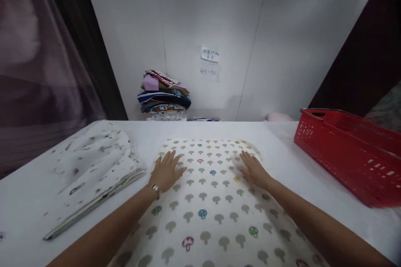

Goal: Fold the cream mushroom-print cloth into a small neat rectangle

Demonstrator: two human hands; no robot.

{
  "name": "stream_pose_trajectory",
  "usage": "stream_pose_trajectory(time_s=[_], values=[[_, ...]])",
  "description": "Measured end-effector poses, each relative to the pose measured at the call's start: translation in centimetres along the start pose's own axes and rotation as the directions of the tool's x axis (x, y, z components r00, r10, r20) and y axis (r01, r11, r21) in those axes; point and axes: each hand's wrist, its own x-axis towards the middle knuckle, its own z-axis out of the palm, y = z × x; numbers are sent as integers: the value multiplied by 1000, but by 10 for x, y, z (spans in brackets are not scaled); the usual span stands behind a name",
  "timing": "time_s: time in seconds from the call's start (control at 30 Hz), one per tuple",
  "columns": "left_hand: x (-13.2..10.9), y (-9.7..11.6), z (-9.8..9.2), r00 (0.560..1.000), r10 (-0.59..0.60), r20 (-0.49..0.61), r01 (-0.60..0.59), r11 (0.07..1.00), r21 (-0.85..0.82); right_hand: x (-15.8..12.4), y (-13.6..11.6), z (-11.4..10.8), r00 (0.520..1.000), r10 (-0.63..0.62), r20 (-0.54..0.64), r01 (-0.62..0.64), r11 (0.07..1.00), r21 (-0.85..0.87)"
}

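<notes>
A white cloth [210, 204] printed with grey and coloured mushrooms is spread over the white table in front of me, running toward me past the lower edge of the view. My left hand [166, 172] lies flat on its left side, fingers apart and pointing away. On the opposite side my right hand [253, 171] rests flat near the cloth's far right edge, fingers stretched out. Neither hand grasps anything. The far right corner of the cloth looks slightly rumpled.
Folded white printed fabric [97, 167] lies on the table [272, 133] at left. A red plastic basket [347, 158] stands at right. Behind the table is a stack of folded cloths [164, 96] by the wall, with paper labels [209, 54] above.
</notes>
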Motion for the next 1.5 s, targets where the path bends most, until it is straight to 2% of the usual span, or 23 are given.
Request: stream_pose_trajectory(time_s=[0.13, 0.2, 0.27, 0.33, 0.43, 0.57, 0.7, 0.83, 0.9, 1.07, 1.23, 1.33, 1.4, 1.5], values=[[77, -15, 11, 998, -62, 24, 60, 995, 76, 79, 25, 8, 992, 125, 19, -124, 990, -62], [101, -31, 19, 990, -134, 44, 130, 988, 82, 102, 45, 14, 978, 206, 14, -204, 974, -101], [115, -46, 27, 972, -225, 72, 222, 974, 52, 113, 63, 22, 962, 271, 15, -268, 957, -112], [120, -57, 34, 955, -280, 98, 280, 960, 13, 116, 77, 30, 956, 294, 12, -291, 951, -108], [120, -63, 41, 956, -275, 104, 278, 961, -9, 114, 86, 35, 961, 277, 10, -274, 955, -111], [120, -57, 36, 945, -299, 132, 305, 952, -25, 117, 83, 31, 960, 277, 34, -271, 955, -119], [127, -51, 29, 959, -267, 92, 271, 962, -37, 122, 76, 33, 961, 278, -3, -276, 950, -144], [132, -54, 33, 951, -289, 106, 299, 950, -89, 125, 79, 40, 958, 285, -21, -285, 955, -81], [132, -58, 34, 947, -312, 74, 318, 943, -99, 127, 86, 39, 958, 285, -18, -286, 958, -19], [138, -65, 24, 919, -393, 0, 390, 912, -122, 136, 105, 19, 905, 426, -11, -421, 898, 125], [156, -67, 15, 853, -517, 80, 523, 839, -152, 146, 109, 1, 886, 457, 75, -463, 879, 111], [166, -69, 16, 836, -538, 109, 549, 817, -175, 147, 109, -5, 875, 469, 117, -481, 868, 121], [169, -72, 17, 838, -536, 100, 545, 817, -189, 144, 110, -10, 864, 472, 174, -501, 837, 220], [171, -76, 19, 845, -529, 81, 534, 823, -192, 139, 112, -18, 837, 452, 307, -547, 705, 452]])
